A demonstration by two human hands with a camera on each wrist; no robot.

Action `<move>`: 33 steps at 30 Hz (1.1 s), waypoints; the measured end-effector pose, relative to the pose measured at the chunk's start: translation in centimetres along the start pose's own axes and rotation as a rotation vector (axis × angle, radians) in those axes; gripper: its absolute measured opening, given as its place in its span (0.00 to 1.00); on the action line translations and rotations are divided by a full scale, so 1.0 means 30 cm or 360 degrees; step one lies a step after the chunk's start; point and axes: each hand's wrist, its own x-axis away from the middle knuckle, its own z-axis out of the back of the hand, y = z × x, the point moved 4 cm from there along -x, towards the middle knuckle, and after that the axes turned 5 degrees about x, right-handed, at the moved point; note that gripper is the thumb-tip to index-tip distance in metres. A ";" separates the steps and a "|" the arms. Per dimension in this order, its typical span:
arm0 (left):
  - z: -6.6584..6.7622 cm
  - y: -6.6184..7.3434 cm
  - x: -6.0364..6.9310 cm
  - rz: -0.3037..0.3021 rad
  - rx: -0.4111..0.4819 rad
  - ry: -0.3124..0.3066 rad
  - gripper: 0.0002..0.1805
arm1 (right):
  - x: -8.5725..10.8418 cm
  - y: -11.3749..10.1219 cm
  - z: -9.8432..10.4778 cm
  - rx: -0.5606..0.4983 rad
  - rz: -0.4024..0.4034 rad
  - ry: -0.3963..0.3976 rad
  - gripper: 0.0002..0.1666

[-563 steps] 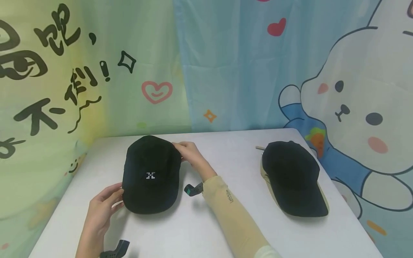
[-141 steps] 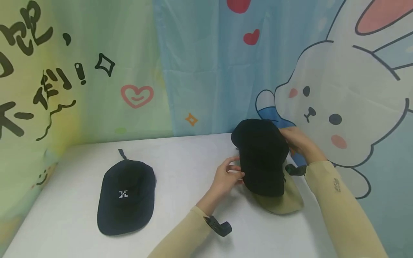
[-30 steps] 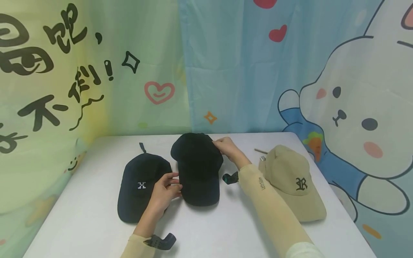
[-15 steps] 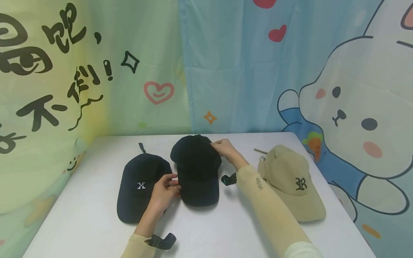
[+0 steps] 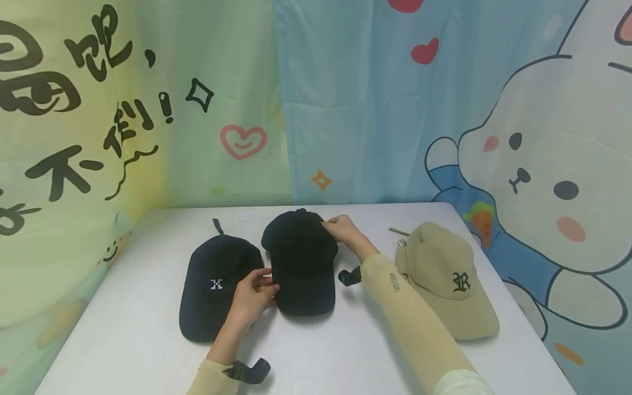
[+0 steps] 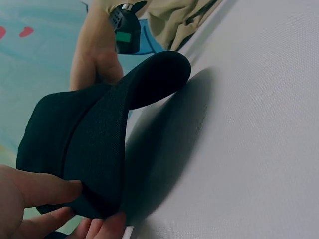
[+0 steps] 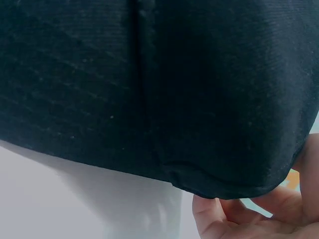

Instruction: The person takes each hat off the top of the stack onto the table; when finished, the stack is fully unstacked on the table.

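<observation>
Clad in beige sleeves (image 5: 410,323) at the bottom of the frame, over a white table (image 5: 340,356). Pinching a plain black cap (image 5: 303,266), just below centre, by the brim's left side with the left hand (image 5: 250,296). Flanked at lower left by a logo-marked dark cap (image 5: 209,310), at lower right by a beige cap (image 5: 439,260). Farther back, gripping the crown's right edge with the right hand (image 5: 349,233). Backed across the upper frame by a printed curtain (image 5: 340,131).

A white table (image 5: 316,356) bears a navy cap (image 5: 215,288) (and beige cap (image 5: 450,277)).
</observation>
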 end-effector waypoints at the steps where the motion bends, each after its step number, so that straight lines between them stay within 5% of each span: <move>1: 0.000 0.000 0.001 -0.0011 -0.0035 -0.0001 0.23 | -0.001 0.001 -0.002 0.0008 -0.0001 0.0000 0.27; 33: -0.013 0.028 0.011 -0.0014 -0.0480 -0.0056 0.35 | -0.009 0.006 -0.042 0.0168 0.0003 0.0008 0.29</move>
